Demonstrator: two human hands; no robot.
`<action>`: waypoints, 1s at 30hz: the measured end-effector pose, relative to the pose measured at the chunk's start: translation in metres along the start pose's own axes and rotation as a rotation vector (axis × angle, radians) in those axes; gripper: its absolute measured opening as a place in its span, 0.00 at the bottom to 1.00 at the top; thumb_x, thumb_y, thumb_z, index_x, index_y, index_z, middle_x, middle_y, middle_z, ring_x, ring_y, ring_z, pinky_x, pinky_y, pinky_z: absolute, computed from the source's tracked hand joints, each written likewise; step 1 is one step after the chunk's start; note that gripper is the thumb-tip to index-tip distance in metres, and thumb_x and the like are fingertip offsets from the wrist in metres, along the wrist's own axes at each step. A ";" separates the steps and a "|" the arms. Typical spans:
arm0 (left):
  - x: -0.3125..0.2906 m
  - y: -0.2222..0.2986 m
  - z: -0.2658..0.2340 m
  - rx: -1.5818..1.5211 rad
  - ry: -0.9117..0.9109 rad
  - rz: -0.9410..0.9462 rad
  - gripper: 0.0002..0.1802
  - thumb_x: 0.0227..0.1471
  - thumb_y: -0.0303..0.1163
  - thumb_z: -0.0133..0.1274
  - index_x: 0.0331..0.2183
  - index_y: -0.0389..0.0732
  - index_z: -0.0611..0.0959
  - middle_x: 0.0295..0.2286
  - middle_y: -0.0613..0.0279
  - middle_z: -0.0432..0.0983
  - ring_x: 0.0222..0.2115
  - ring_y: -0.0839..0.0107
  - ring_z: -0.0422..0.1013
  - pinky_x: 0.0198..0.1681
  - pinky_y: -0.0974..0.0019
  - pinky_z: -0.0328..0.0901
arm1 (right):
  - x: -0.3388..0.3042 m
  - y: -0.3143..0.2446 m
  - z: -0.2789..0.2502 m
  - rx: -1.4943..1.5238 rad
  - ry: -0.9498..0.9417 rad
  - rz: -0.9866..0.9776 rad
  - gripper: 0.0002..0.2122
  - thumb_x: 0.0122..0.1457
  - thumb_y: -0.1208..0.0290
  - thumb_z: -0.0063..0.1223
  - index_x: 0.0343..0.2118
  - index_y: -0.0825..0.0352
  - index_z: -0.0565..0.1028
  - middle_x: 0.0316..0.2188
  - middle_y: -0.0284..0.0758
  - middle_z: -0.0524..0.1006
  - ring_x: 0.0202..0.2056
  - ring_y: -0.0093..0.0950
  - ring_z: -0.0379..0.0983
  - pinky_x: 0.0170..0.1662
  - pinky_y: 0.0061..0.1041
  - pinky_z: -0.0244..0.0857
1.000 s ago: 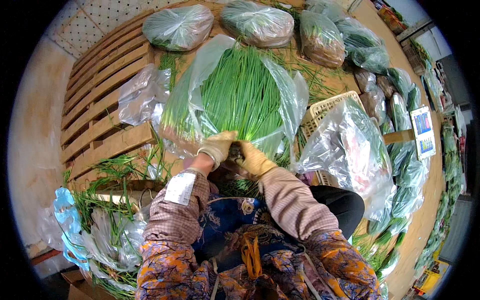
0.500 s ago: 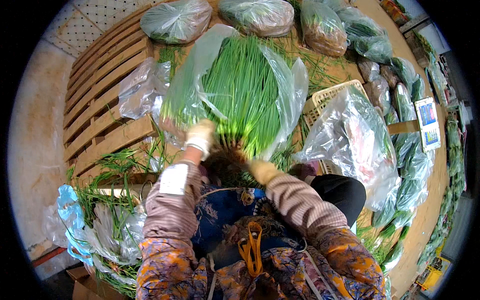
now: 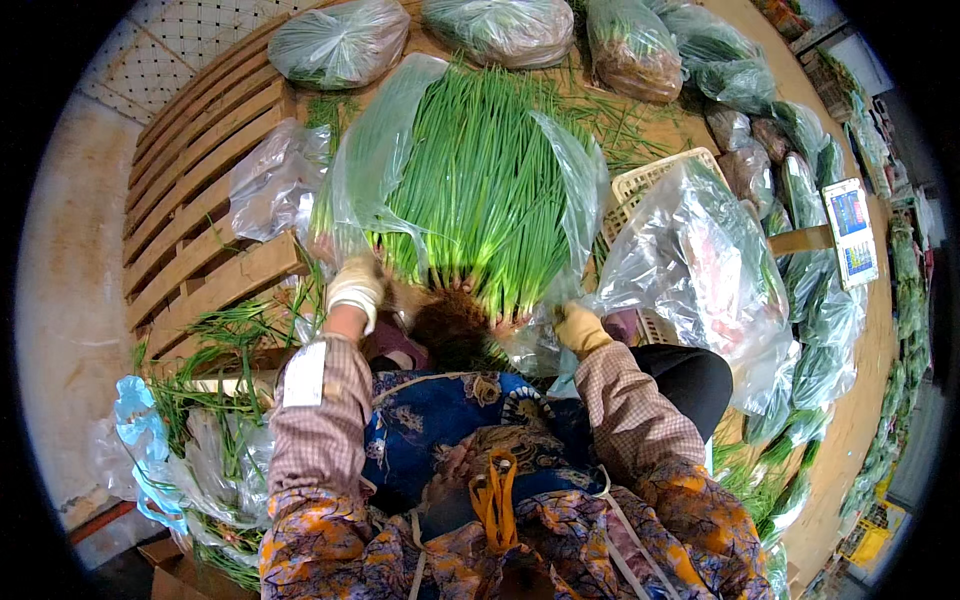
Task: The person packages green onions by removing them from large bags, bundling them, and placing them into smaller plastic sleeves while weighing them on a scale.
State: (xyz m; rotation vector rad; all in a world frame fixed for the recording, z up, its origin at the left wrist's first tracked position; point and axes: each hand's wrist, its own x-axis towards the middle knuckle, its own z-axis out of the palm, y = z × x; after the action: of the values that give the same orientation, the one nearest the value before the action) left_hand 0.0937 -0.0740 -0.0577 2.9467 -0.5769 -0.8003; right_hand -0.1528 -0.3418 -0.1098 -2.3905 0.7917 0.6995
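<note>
A large bundle of green onions lies in front of me, its leaves pointing away and its brown roots toward my lap. Around its sides runs a clear plastic bag, spread wide at the root end. My left hand, in a pale glove, is closed at the bag's left edge near the roots; its fingertips are blurred. To the right of the roots, my right hand, in a yellowish glove, grips the opposite edge of the bag.
Slatted wooden pallets lie to the left. At right stand a cream plastic basket with a clear bag over it, and a scale display. Several bagged bundles line the far side. Loose trimmings heap at near left.
My hands have moved apart from the roots, left hand leftward and right hand to the right. The bag's near edges are now pulled wider, and more of the roots show.
</note>
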 end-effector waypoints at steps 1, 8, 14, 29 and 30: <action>-0.015 0.024 -0.006 -0.093 0.118 0.151 0.22 0.43 0.36 0.51 0.43 0.41 0.72 0.41 0.48 0.68 0.43 0.54 0.65 0.46 0.62 0.60 | 0.002 -0.006 -0.009 0.272 -0.006 0.076 0.25 0.44 0.66 0.54 0.47 0.70 0.64 0.44 0.49 0.68 0.45 0.39 0.66 0.45 0.29 0.63; -0.109 0.100 0.055 -0.444 -0.006 0.438 0.29 0.44 0.41 0.50 0.47 0.39 0.66 0.46 0.49 0.62 0.49 0.56 0.56 0.52 0.61 0.52 | 0.035 -0.090 0.060 0.561 0.311 0.244 0.57 0.32 0.56 0.65 0.55 0.78 0.33 0.47 0.53 0.62 0.46 0.40 0.64 0.49 0.25 0.59; -0.102 0.108 0.064 -0.394 -0.070 0.441 0.27 0.44 0.43 0.51 0.45 0.39 0.68 0.42 0.50 0.65 0.45 0.55 0.60 0.49 0.60 0.55 | 0.040 -0.065 0.050 0.822 0.245 0.141 0.51 0.30 0.62 0.64 0.54 0.79 0.44 0.44 0.53 0.66 0.45 0.39 0.65 0.47 0.25 0.61; -0.063 0.134 0.094 -0.583 -0.282 0.077 0.41 0.46 0.61 0.36 0.44 0.28 0.68 0.41 0.38 0.65 0.42 0.49 0.64 0.45 0.57 0.59 | 0.013 0.010 0.005 1.713 -0.505 0.054 0.07 0.47 0.71 0.49 0.25 0.70 0.71 0.18 0.40 0.73 0.14 0.29 0.67 0.16 0.23 0.61; -0.057 0.137 0.106 -0.662 -0.321 0.067 0.42 0.47 0.60 0.36 0.45 0.28 0.65 0.43 0.39 0.64 0.44 0.51 0.63 0.46 0.58 0.59 | 0.012 0.016 0.007 1.810 -0.567 0.033 0.07 0.47 0.71 0.49 0.26 0.69 0.71 0.19 0.40 0.73 0.15 0.29 0.67 0.18 0.24 0.63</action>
State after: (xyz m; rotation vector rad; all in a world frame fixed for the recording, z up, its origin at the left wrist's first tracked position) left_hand -0.0509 -0.1745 -0.1047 2.2069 -0.3269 -1.1887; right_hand -0.1568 -0.3532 -0.1278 -0.5074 0.6608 0.2936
